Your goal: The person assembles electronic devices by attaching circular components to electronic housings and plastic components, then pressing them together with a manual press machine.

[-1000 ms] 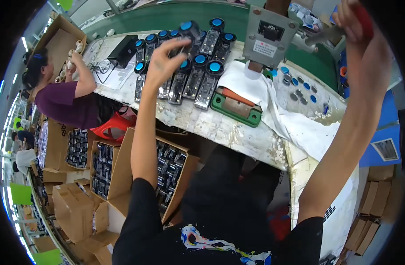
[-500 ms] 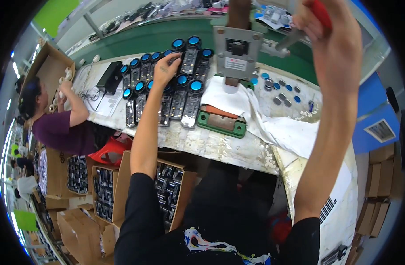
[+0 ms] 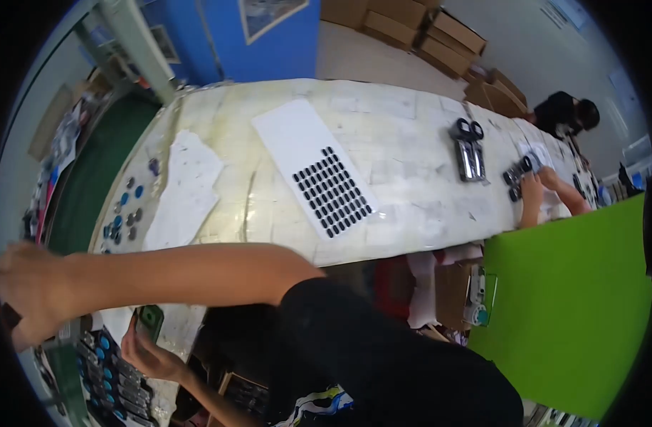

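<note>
My right arm reaches across to the left edge, where my blurred right hand (image 3: 34, 293) is closed around a lever handle that it mostly hides. Below that forearm, my left hand (image 3: 149, 354) has its fingers stretched beside a green press base (image 3: 151, 322). No object shows clearly in those fingers. Near the lower left corner, several black devices with round blue discs (image 3: 107, 371) lie in rows by my left hand. Loose blue and grey discs (image 3: 117, 221) are scattered on the table above my right forearm, beside a white cloth (image 3: 185, 188).
A white sheet with rows of black oval pieces (image 3: 332, 192) lies mid-table. Two black devices (image 3: 470, 153) rest farther right, near another person's hands (image 3: 538, 186). A green panel (image 3: 564, 306) stands at the right. Behind the table are a blue cabinet (image 3: 280, 53) and cardboard boxes (image 3: 450, 46).
The view has swung to the right, so the press area now sits at the left edge. My left hand has gone from the rows of devices to beside the green base.
</note>
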Tool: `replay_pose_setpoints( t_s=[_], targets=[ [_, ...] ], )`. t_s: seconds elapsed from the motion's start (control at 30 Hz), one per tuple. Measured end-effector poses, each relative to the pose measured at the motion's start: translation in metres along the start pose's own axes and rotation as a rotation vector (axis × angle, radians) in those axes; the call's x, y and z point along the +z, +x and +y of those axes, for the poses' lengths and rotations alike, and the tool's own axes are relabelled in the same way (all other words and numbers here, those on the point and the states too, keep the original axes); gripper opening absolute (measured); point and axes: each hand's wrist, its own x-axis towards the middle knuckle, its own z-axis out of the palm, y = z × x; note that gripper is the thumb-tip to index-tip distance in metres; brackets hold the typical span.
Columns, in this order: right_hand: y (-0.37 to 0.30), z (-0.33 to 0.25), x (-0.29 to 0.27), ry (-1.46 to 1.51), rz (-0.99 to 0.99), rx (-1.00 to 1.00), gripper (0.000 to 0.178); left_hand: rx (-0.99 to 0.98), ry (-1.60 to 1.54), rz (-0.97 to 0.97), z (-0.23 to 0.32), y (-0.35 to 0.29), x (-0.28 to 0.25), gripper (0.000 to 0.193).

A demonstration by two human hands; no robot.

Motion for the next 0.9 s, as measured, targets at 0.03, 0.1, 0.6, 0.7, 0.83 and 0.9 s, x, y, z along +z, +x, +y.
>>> replay_pose_setpoints(
  t_s=[0.03, 0.1, 0.6, 0.7, 0.83, 0.9],
  targets=[
    [-0.024, 0.021, -0.009, -0.321, 0.056, -0.071, 0.051, -0.013, -0.054, 0.009, 0.022, -0.005, 0.014, 0.016],
    [-0.084, 0.017, -0.106, -0.437, 0.070, 0.043, 0.068, -0.048, -0.086, -0.051, 0.041, -0.020, 0.025, 0.016],
    [-0.404, -0.188, -0.520, -1.863, 0.626, 1.399, 0.120, -0.308, -0.466, -0.343, 0.141, -0.038, 0.075, 0.021],
    [-0.371, -0.158, -0.467, -1.680, 0.473, 1.120, 0.109, -0.308, -0.546, -0.331, 0.157, -0.024, 0.090, 0.021],
    [-0.291, -0.105, -0.331, -1.058, 0.239, 0.991, 0.106, -0.260, -0.432, -0.274, 0.144, -0.006, 0.089, 0.023],
    [-0.270, -0.086, -0.275, -1.054, -0.027, 0.952, 0.112, -0.337, -0.349, -0.282, 0.130, 0.012, 0.086, 0.022]
  ],
)
